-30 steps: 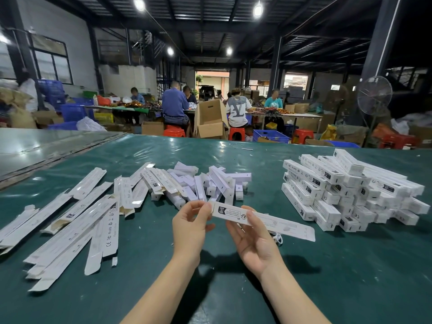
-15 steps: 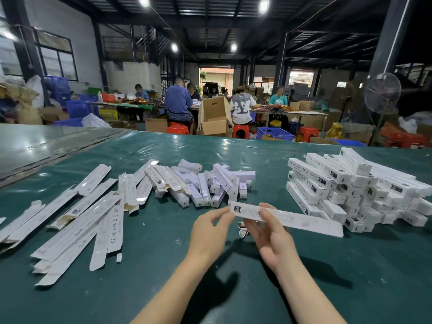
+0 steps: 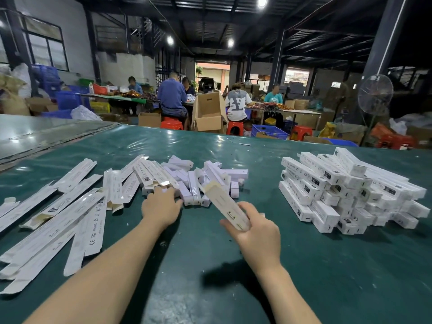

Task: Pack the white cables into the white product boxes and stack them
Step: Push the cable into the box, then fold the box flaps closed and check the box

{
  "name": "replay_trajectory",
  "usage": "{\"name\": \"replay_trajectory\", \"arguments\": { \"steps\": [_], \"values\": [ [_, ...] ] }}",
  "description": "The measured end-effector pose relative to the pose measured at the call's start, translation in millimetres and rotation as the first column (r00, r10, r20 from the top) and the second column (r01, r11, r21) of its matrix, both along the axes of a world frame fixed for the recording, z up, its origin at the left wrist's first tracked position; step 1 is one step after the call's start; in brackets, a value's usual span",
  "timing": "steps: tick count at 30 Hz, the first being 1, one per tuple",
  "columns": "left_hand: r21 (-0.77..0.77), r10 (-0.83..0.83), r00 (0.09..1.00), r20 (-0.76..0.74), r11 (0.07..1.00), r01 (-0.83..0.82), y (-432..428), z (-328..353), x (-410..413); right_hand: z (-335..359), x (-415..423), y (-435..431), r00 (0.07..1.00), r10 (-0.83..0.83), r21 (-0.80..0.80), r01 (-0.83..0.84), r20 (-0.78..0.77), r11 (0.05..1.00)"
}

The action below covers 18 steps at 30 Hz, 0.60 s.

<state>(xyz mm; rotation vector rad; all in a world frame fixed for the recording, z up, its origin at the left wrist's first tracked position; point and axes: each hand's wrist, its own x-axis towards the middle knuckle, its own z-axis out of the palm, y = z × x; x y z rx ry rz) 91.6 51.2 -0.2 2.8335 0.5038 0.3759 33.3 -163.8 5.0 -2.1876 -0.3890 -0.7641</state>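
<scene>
1. while the right hand (image 3: 254, 232) grips a long white box (image 3: 224, 204) by its near end, the box tilts toward 11 o'clock.
2. the left hand (image 3: 161, 206) lays straight fingers on the small white packs (image 3: 210, 178) at 12 o'clock.
3. stacked boxes (image 3: 339, 190) sit at 2 o'clock, flat boxes (image 3: 58, 218) at 9 o'clock.

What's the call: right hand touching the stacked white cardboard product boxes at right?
Apart. The head view shows green table between the right hand, gripping a long white carton, and the stacked white boxes.
</scene>
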Motion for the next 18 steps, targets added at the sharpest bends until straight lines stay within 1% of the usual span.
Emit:
{"name": "replay_trajectory", "arguments": {
  "steps": [2, 3, 4, 5, 6, 7, 8, 9, 10, 11, 12, 13, 15, 18],
  "values": [
    [-0.142, 0.044, 0.990, 0.133, 0.990, -0.025, 3, 0, -4, 0, 1, -1, 0.998, -0.064, -0.062, 0.064, 0.014, 0.996],
    [-0.245, 0.086, 0.975, 0.205, 0.969, -0.033, 4, -1, -8, 0, 1, -1, 0.996, -0.089, -0.100, 0.088, -0.002, 0.991],
    [-0.388, 0.155, 0.949, 0.275, 0.921, -0.038, 5, 0, -13, 1, 2, -2, 0.994, -0.110, -0.146, 0.105, -0.027, 0.984],
    [-0.547, 0.248, 0.910, 0.332, 0.837, -0.028, 6, 1, -20, 1, 2, -2, 0.991, -0.126, -0.189, 0.115, -0.049, 0.975],
    [-0.687, 0.362, 0.854, 0.374, 0.726, -0.006, 7, 4, -27, 1, 2, -2, 0.988, -0.141, -0.220, 0.123, -0.069, 0.968],
    [-0.792, 0.467, 0.793, 0.392, 0.610, 0.032, 9, 6, -36, 0, 2, -1, 0.985, -0.150, -0.248, 0.125, -0.083, 0.961],
    [-0.868, 0.545, 0.734, 0.405, 0.481, 0.122, 12, 9, -44, 0, 2, -1, 0.983, -0.156, -0.277, 0.125, -0.095, 0.953],
    [-0.902, 0.595, 0.682, 0.425, 0.342, 0.264, 16, 12, -53, 0, 1, 0, 0.982, -0.157, -0.303, 0.120, -0.103, 0.946],
    [-0.892, 0.622, 0.652, 0.434, 0.197, 0.406, 19, 17, -62, 0, 0, 0, 0.982, -0.152, -0.319, 0.110, -0.111, 0.941],
    [-0.853, 0.627, 0.638, 0.447, 0.082, 0.516, 21, 21, -70, 0, 0, 0, 0.982, -0.141, -0.327, 0.093, -0.124, 0.940],
    [-0.822, 0.600, 0.646, 0.472, 0.033, 0.569, 24, 24, -77, 0, -1, 1, 0.982, -0.127, -0.330, 0.073, -0.143, 0.941],
    [-0.817, 0.549, 0.668, 0.502, 0.049, 0.574, 25, 26, -82, 1, -1, 1, 0.981, -0.114, -0.335, 0.056, -0.156, 0.941],
    [-0.819, 0.449, 0.706, 0.548, 0.116, 0.562, 23, 26, -89, 2, -2, 1, 0.980, -0.104, -0.369, 0.035, -0.168, 0.929],
    [-0.797, 0.351, 0.722, 0.597, 0.154, 0.584, 18, 25, -94, 3, -3, 1, 0.980, -0.093, -0.449, 0.004, -0.176, 0.894]
  ]
}}
